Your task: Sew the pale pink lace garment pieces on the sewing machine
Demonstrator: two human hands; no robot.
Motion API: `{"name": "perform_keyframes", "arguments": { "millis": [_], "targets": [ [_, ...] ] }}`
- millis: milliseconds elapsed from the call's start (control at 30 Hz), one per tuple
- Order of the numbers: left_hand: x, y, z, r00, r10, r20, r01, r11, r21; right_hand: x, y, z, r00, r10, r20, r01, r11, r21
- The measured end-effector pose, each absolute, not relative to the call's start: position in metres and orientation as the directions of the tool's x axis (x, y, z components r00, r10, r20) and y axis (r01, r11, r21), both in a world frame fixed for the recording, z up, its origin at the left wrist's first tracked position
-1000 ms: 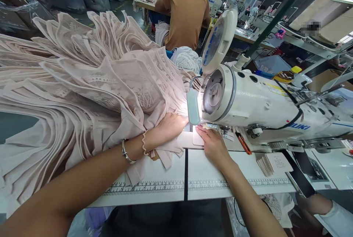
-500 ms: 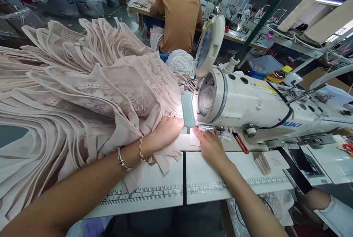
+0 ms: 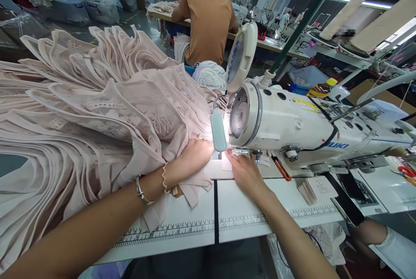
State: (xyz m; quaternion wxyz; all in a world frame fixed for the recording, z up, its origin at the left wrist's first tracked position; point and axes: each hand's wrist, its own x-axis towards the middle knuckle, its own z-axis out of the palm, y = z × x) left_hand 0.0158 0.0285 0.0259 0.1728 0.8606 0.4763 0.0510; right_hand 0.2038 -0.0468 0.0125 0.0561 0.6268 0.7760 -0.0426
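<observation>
My left hand (image 3: pixel 195 155), with bracelets at the wrist, is closed at the edge of the pale pink lace garments (image 3: pixel 162 101), left of the needle area. Glare and the lamp partly hide its fingertips. My right hand (image 3: pixel 245 173) is beside the needle area of the white sewing machine (image 3: pixel 279 118), thumb and forefinger pressed together near the bed. What they pinch is too small to make out. A small green-grey lamp (image 3: pixel 218 131) hangs over the gap between my hands and covers the needle.
Right of my right hand lie an orange cutter (image 3: pixel 281 168), a stack of cards (image 3: pixel 316 189) and a dark phone (image 3: pixel 349 207). A ruler strip (image 3: pixel 175 229) runs along the front table edge. A magnifier (image 3: pixel 241 56) stands above the machine head. A person (image 3: pixel 208 23) sits ahead.
The whole view has shifted slightly to the left. Both hands stay in nearly the same places by the needle area, and the fabric looks almost unchanged.
</observation>
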Motion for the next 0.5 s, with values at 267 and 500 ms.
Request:
{"name": "perform_keyframes", "arguments": {
  "millis": [267, 500],
  "targets": [
    [0.0166, 0.0274, 0.0294, 0.507, 0.857, -0.088, 0.826, -0.454, 0.335, 0.2038, -0.0457, 0.0109, -0.202, 0.971, -0.13, 0.979, 0.202, -0.013],
    [0.0163, 0.0297, 0.0234, 0.53, 0.846, -0.053, 0.814, -0.491, 0.31, 0.2062, -0.0455, 0.0045, -0.245, 0.969, -0.034, 0.968, 0.246, 0.043]
  ]
}}
